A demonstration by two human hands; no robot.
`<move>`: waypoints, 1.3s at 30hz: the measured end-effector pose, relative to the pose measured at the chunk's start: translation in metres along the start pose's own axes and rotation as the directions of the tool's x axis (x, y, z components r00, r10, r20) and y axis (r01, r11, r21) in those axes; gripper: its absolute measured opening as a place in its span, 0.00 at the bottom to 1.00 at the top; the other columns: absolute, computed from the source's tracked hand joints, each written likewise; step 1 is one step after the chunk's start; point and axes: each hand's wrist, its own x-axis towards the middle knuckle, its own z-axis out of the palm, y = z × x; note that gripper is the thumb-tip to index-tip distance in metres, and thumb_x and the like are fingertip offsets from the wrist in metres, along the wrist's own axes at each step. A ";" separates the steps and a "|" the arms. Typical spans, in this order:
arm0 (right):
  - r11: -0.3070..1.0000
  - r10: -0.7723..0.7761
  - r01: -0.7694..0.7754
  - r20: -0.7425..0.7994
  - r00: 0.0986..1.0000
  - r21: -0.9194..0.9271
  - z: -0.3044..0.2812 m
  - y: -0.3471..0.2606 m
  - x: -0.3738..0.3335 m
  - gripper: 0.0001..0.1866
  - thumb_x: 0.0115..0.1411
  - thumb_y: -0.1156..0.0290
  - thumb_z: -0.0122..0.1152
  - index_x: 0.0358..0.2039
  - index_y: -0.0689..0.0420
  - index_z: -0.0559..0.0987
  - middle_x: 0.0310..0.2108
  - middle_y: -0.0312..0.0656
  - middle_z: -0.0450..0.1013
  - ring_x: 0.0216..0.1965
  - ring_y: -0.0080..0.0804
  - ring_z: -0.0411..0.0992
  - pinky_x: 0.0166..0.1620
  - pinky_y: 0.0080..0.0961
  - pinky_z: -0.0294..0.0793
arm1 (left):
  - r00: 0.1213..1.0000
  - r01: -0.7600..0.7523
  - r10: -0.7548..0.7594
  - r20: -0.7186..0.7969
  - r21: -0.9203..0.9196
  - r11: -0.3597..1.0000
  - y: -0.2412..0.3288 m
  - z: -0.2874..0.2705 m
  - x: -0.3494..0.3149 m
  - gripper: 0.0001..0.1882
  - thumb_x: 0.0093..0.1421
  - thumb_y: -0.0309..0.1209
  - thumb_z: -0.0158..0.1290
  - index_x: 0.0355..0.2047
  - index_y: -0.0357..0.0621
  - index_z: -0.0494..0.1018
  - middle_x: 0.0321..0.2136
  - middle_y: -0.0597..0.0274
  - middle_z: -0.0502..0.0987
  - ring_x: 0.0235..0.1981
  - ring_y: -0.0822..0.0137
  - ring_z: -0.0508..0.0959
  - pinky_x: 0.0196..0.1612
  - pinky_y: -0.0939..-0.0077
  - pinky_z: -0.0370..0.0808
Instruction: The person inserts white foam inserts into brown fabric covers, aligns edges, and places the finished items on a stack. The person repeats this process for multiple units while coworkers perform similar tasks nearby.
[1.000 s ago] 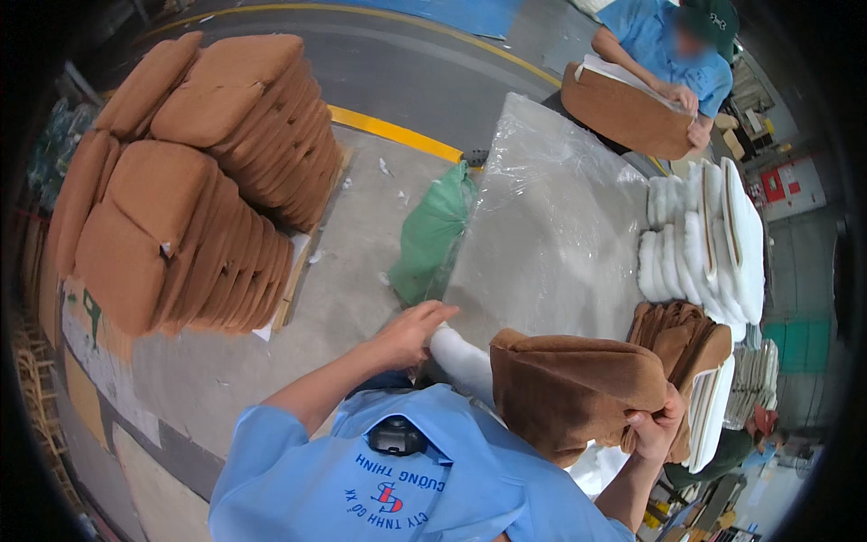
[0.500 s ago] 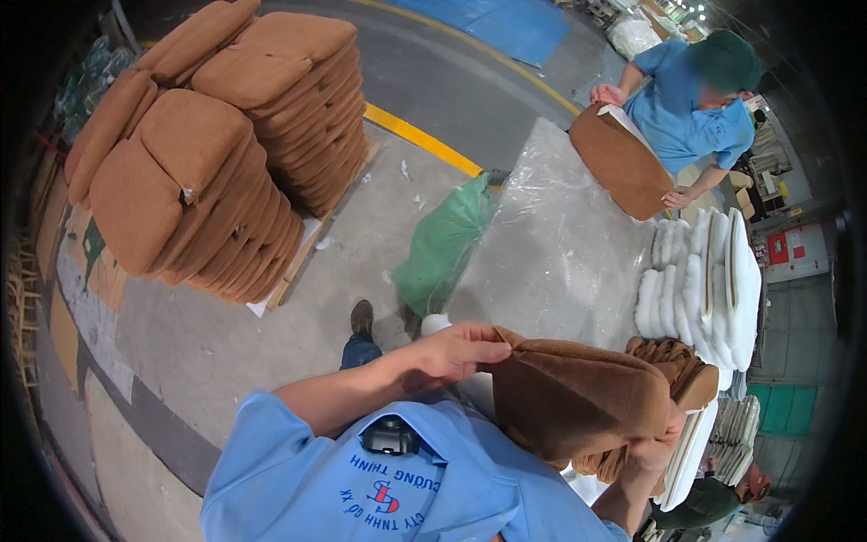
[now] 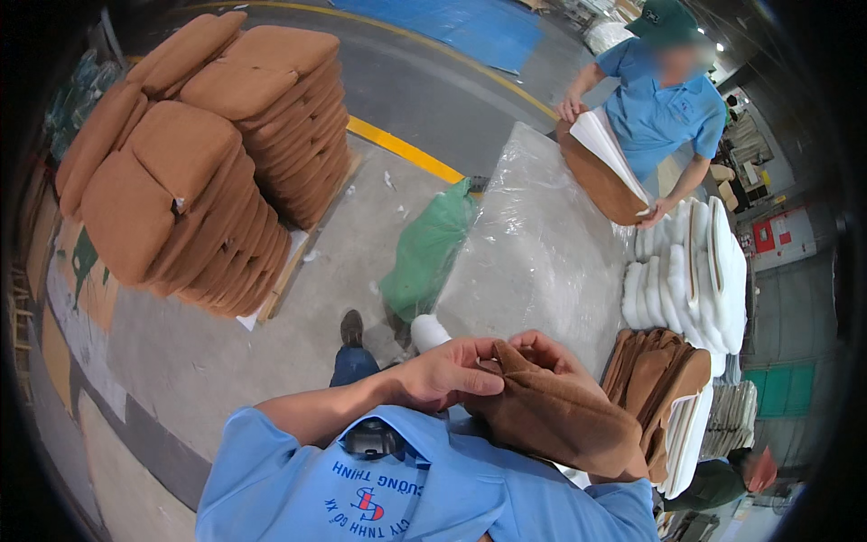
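In front of my chest I hold a brown fabric cushion cover (image 3: 564, 417), its upper corner pinched up between both hands. My left hand (image 3: 454, 372) is closed on the edge of that corner, thumb on top. Right beside it, my right hand (image 3: 549, 355) grips the same corner from the far side, with its fingers curled and partly behind the cloth. The rest of the cover hangs folded over my right forearm and hides most of it. To the right stands a pile of folded brown covers (image 3: 652, 378), next to white pads.
A plastic-wrapped table (image 3: 533, 262) spreads ahead, with a green sack (image 3: 429, 257) at its left. Across it a co-worker (image 3: 664, 108) holds a brown cover (image 3: 591, 176) with white padding. White pads (image 3: 677, 280) stack at right; brown cushions (image 3: 199, 199) stack on the left floor.
My right hand has moved from the cover's lower right end up to the corner beside my left hand. The cover has folded down. The co-worker's cover has tilted, showing more white padding.
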 end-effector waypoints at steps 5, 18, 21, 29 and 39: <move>0.995 0.097 -0.098 0.065 0.993 0.017 -0.033 0.010 -0.004 0.12 0.67 0.69 0.73 0.43 0.59 0.78 0.43 0.34 0.78 0.46 0.17 0.74 0.49 0.21 0.74 | 0.998 0.055 -0.051 0.040 -0.105 0.993 -0.011 -0.005 -0.009 0.29 0.66 0.22 0.61 0.66 0.43 0.66 0.54 0.57 0.80 0.56 0.65 0.81 0.63 0.68 0.77; 0.853 -0.500 0.511 0.116 0.858 -0.105 -0.045 -0.018 -0.025 0.53 0.62 0.22 0.53 0.64 0.63 0.74 0.61 0.53 0.72 0.63 0.48 0.71 0.67 0.50 0.64 | 0.995 0.094 -0.089 0.038 -0.169 0.981 -0.019 -0.003 -0.003 0.30 0.72 0.34 0.57 0.70 0.36 0.63 0.64 0.50 0.74 0.64 0.57 0.77 0.68 0.57 0.75; 0.841 -0.522 0.518 0.017 0.853 -0.156 -0.053 -0.008 -0.058 0.37 0.66 0.40 0.62 0.58 0.64 0.77 0.56 0.51 0.75 0.58 0.43 0.73 0.60 0.41 0.71 | 0.999 -0.015 0.003 -0.048 -0.261 0.965 -0.016 0.000 0.000 0.26 0.73 0.33 0.56 0.68 0.37 0.66 0.61 0.52 0.76 0.62 0.58 0.79 0.67 0.58 0.76; 0.657 -0.728 0.440 -0.362 0.583 -0.612 -0.077 0.035 -0.048 0.05 0.65 0.77 0.68 0.38 0.65 0.81 0.35 0.35 0.76 0.36 0.21 0.72 0.42 0.19 0.71 | 0.986 0.165 -0.158 0.047 -0.315 0.935 -0.035 0.003 0.029 0.28 0.68 0.29 0.62 0.66 0.40 0.69 0.60 0.56 0.77 0.64 0.62 0.75 0.72 0.59 0.69; 0.779 -0.619 0.507 -0.583 0.526 -0.370 -0.108 0.070 -0.021 0.02 0.68 0.79 0.63 0.37 0.63 0.83 0.33 0.32 0.78 0.35 0.17 0.73 0.41 0.18 0.73 | 0.967 0.244 -0.223 0.127 -0.192 0.951 -0.039 0.004 0.050 0.24 0.68 0.28 0.60 0.63 0.38 0.73 0.59 0.60 0.78 0.62 0.65 0.76 0.70 0.62 0.68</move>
